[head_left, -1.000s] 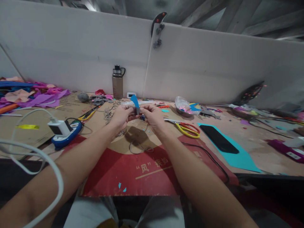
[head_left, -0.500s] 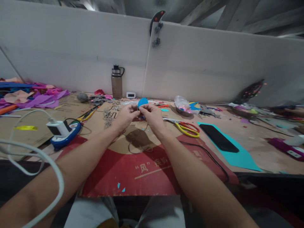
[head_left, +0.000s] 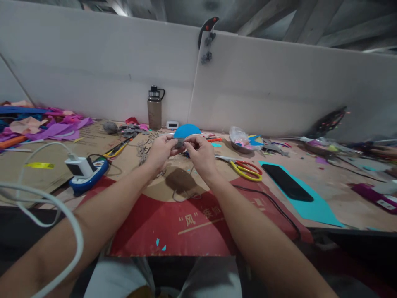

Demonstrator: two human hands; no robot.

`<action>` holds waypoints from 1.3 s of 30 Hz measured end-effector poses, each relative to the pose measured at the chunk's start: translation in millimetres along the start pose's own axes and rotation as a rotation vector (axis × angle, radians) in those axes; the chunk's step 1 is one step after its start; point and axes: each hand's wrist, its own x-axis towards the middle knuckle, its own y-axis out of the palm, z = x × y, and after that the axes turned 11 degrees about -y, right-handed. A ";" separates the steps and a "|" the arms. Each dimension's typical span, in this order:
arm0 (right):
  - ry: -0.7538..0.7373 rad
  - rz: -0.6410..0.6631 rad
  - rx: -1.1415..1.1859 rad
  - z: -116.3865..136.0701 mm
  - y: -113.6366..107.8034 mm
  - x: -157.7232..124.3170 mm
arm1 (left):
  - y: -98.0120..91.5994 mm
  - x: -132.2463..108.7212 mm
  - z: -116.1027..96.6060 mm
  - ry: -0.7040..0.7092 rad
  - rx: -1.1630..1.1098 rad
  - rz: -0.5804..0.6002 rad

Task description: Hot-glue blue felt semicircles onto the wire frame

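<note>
white panels (head_left: pixel 102 66) back the pinkish bench (head_left: pixel 310 167); left hand (head_left: pixel 159 155) and right hand (head_left: pixel 202 156) pinch closed on a round-edged blue sheet (head_left: pixel 187 130).

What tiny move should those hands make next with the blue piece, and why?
Perhaps tilt the blue piece slightly for a better look: the left hand and right hand are close together below its rounded top, with a grey piece between, and its lower edge is hidden.

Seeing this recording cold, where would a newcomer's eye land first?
Likely on the blue piece, held up between the left hand and right hand at centre. Then the red cardboard below them, and to the right, scissors left of a phone on a turquoise sheet.
</note>
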 end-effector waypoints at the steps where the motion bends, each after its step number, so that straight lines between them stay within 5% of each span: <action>1: 0.024 -0.006 0.011 -0.4 0.1 0.1 | 0.0 0.1 -0.4 -0.001 -0.014 -0.012; 8: 0.330 -0.071 0.248 -14.1 7.6 0.4 | -3.3 2.5 3.0 0.020 -0.033 -0.093; 17: 0.493 -0.136 0.479 -11.8 12.8 -1.6 | -2.6 1.9 6.2 0.079 -0.031 -0.066; 30: 0.363 -0.119 0.307 -14.4 10.9 -1.0 | -4.5 1.5 3.7 -0.010 -0.054 0.017; 39: 0.279 0.015 0.241 -9.9 10.3 -2.1 | -10.1 6.5 -0.3 0.042 -0.078 -0.117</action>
